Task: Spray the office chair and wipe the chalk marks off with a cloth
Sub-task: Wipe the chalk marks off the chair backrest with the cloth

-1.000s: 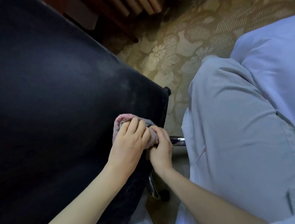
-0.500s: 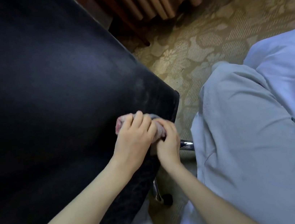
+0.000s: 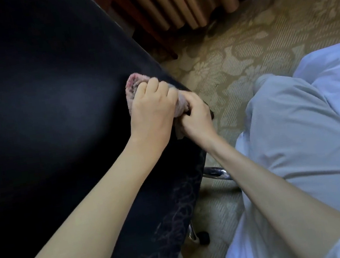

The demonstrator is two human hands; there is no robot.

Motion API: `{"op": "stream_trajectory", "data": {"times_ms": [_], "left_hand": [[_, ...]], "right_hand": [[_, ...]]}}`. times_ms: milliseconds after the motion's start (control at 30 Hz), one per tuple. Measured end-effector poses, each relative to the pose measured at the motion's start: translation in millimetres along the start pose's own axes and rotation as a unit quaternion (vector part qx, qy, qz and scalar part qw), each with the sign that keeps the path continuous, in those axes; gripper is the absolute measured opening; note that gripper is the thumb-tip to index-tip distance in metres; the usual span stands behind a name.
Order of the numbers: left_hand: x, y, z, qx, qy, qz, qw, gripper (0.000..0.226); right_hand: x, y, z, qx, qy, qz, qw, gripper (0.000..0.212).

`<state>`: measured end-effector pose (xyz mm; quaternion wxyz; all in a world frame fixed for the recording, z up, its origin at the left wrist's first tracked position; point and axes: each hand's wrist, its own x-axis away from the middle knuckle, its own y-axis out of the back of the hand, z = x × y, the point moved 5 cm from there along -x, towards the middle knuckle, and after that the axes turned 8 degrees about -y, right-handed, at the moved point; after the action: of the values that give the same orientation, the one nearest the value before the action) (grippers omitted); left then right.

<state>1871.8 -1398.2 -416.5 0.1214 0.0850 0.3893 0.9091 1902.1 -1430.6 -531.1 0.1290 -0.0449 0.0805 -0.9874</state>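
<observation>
Patterned carpet [image 3: 240, 42] surrounds the black office chair [image 3: 51, 101]. Left hand [image 3: 153, 107] and right hand [image 3: 195, 114] both clutch the bunched cloth [image 3: 134, 85] at the seat's right edge. Chalk scribbles [image 3: 182, 210] on its near corner look unwiped, so the job seems unfinished.

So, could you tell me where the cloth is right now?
In the head view, the cloth lies at the right edge of the office chair, bunched under the left hand, its near end gripped by the right hand.

The left grip [image 3: 153, 107] presses a pink cloth [image 3: 134, 84] on the right edge of the black office chair [image 3: 51, 101]; the right grip [image 3: 195, 113] holds the cloth's near end. Looping chalk marks [image 3: 176, 211] show nearer on this edge.
</observation>
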Motion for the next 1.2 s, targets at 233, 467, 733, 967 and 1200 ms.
{"op": "stream_trajectory", "data": {"times_ms": [233,467,733,967,1200], "left_hand": [[105,19,-31,0.045,0.050,0.015,0.998,0.016],[166,24,-51,0.019,0.064,-0.004,0.998,0.027],[57,10,-33,-0.019,0.037,-0.006,0.999,0.019],[-63,-8,9,-0.044,0.030,0.065,0.996,0.018],[-69,-42,0,-0.004,0.037,0.156,0.987,0.018]], "right_hand": [[105,-24,-12,-0.009,0.000,0.075,0.997,0.052],[145,-37,-29,0.006,-0.012,0.101,0.995,0.056],[50,-9,-22,-0.003,0.021,-0.008,1.000,0.047],[-76,11,-5,0.002,-0.014,-0.017,1.000,0.060],[-72,-4,-48,0.017,-0.093,0.057,0.994,0.057]]}}
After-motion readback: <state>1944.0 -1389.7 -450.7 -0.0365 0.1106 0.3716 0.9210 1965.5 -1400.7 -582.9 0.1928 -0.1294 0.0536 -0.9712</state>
